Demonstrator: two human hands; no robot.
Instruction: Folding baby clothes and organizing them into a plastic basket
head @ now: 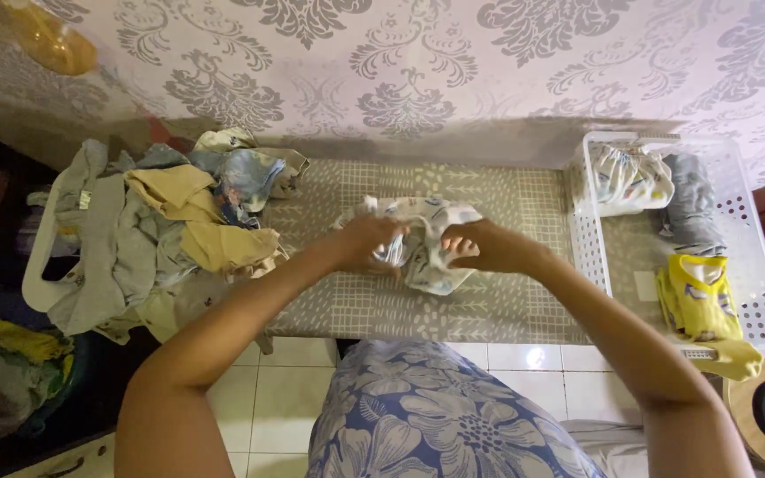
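White cloth with small coloured prints, a little garment (425, 243), lies bunched near the middle of the worktop (489, 310), which is covered by a grey-beige patterned sheet. Both hands work on it from the near edge. The left hand (367, 243) has its grip pressed together on a fold of the fabric, the fingers curled around a gathered part so that it does not slip open. The right hand (482, 248) also pinches the garment, with the fingertips tucked under one edge, and this seems to lift that side a little while the rest stays flat on the worktop. At the left edge a loose pile of clothes (161, 235) in grey, tan and pale blue spreads over a white basket rim and hangs partly off the worktop; it is well apart from the hands. At the right edge stands a white perforated basket (759, 265), where folded pieces sit in a row, among them a yellow garment (699, 296) near the front corner, placed compactly so that more can fit.
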